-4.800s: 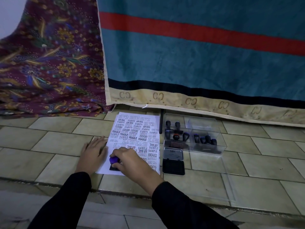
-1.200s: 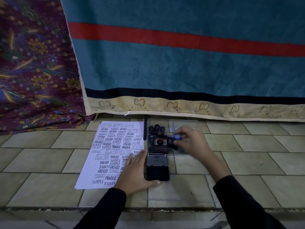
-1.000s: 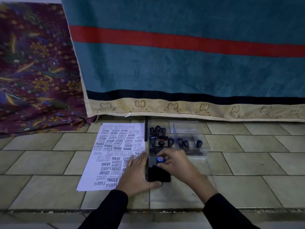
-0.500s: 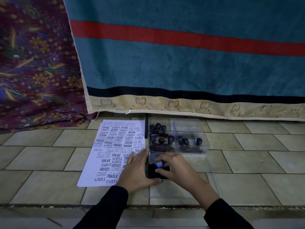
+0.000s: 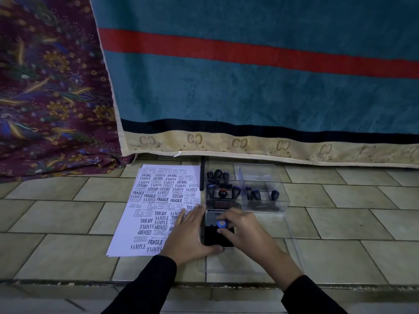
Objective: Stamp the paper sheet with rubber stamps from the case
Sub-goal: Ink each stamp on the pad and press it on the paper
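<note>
Right hand (image 5: 244, 225): grip pinches blue-topped stamp (image 5: 221, 223) on ink pad (image 5: 213, 239).
Left hand (image 5: 188, 234): grip flat, fingers straight on paper sheet (image 5: 145, 223), thumb at pad's near edge.
Case (image 5: 263, 200): just beyond pad.

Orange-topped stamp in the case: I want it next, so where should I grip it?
Pinch the orange-topped stamp by its rounded knob, from straight above: it stands upright in the clear case, with dark stamps close on both sides.

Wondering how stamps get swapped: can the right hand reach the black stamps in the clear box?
Probably yes. The clear box looks open just beyond the ink pad, nothing between them, but the right hand is gripping a blue-topped stamp on that pad.
</note>
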